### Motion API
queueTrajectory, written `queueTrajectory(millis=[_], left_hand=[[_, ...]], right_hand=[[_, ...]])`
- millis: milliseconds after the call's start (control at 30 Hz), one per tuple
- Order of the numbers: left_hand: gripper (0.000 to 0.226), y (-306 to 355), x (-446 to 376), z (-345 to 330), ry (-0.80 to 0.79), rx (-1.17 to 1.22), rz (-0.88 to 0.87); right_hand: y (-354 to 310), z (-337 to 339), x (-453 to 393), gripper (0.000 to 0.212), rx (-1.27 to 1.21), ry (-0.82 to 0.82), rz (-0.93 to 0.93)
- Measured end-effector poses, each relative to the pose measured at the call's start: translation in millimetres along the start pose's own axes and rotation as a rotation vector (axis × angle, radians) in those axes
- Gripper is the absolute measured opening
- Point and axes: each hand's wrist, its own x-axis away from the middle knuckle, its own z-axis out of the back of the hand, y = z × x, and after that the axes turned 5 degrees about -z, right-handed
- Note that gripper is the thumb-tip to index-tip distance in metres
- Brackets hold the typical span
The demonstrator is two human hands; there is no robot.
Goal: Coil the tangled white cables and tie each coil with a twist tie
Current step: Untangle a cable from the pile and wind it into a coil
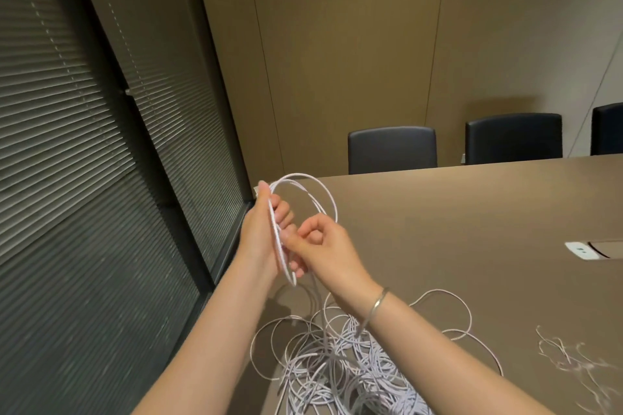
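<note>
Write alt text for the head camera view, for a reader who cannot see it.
A left hand holds a few loops of white cable above a brown table while the right hand pinches the cable beside it. A tangled pile of cable lies below, and thin twist ties to the right.

No readable text, labels or numbers are seen; marks on the white table socket plate are too blurred.

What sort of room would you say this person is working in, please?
Most likely an office meeting room: a long table with a built-in socket panel, a row of dark chairs along its far side, and blinds on the left.
</note>
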Motion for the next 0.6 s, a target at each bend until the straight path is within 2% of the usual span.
queueTrajectory(millis=[100,200,300,433,600], left_hand=[[0.063,13.7,-14.1,13.5,-0.067,0.175,0.050],[0.064,20.1,-14.0,21.0,-0.133,0.191,0.043],[0.053,13.2,-5.1,18.7,-0.127,0.194,0.042],[0.053,2.3,6.3,5.9,-0.115,0.250,0.096],[0.058,-1.5,16.0,1.0,-0.222,0.289,0.172]], right_hand=[[12.9,18.6,9.9,0.015,0.115,-0.097,-0.029],[23.9,32.5,18.9,0.005,0.243,-0.122,-0.005],[24.1,30.5,20.3,0.007,0.192,-0.038,0.025],[20.3,17.3,16.0,0.011,0.128,0.059,0.056],[20.3,13.2,17.5,0.014,0.081,0.169,0.077]])
